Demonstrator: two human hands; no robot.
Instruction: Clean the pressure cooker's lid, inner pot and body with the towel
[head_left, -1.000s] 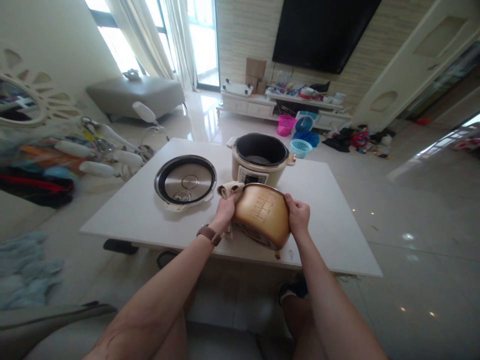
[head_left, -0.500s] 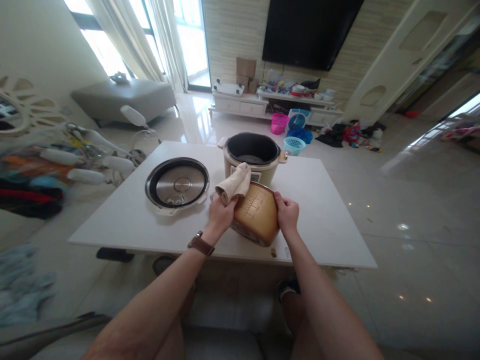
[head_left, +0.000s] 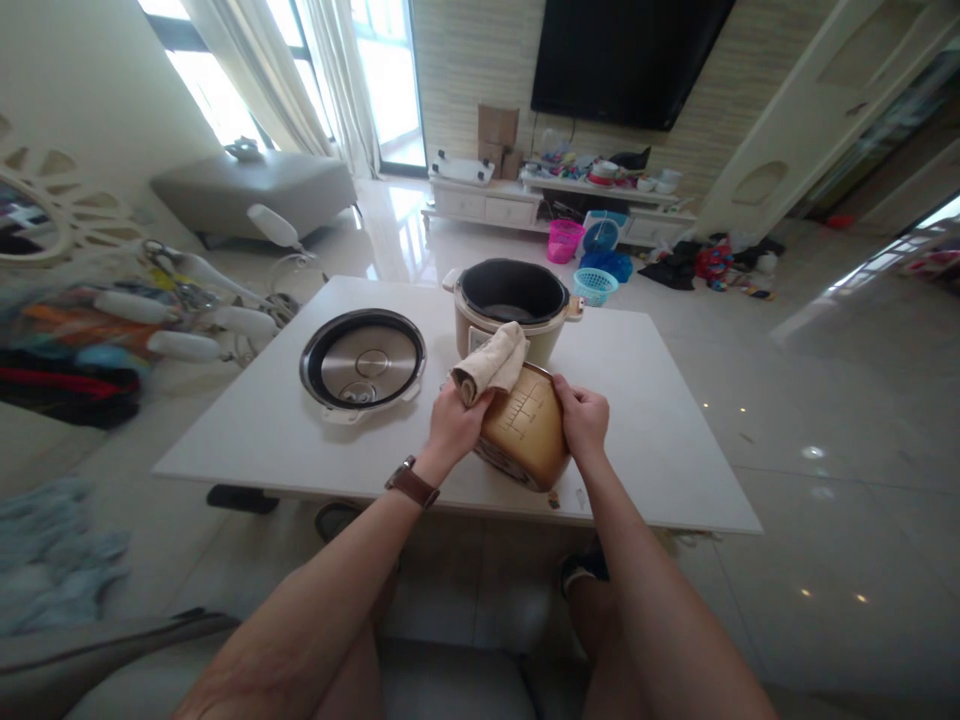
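Head view, inner pot: gold, graduated marks on the outer wall; inner pot (head_left: 525, 428) is between both hands over the near side of the white table (head_left: 660, 440), tilted, rim toward the cooker body, base toward the wearer. Can't tell if it touches the tabletop.
Left hand: left hand (head_left: 454, 425) clamped on a beige cloth (head_left: 495, 362) at the pot's left side; cloth folds over near the rim. Far fingers hidden.
Right hand: right hand (head_left: 587, 420) gripping the pot's right side by the rim, thumb near the rim; the other fingers' exact placing can't be told.
Cooker body: cooker body (head_left: 514, 282) upright behind the pot, open at top, dark inside.
Lid: lid (head_left: 366, 358) flat on the table to the left, metal underside up, apart from the body.
Cloth step: looks like wiping at the rim, pot out of the body.
Next move: any cloth shift calls for a firm right grip, pot steady.
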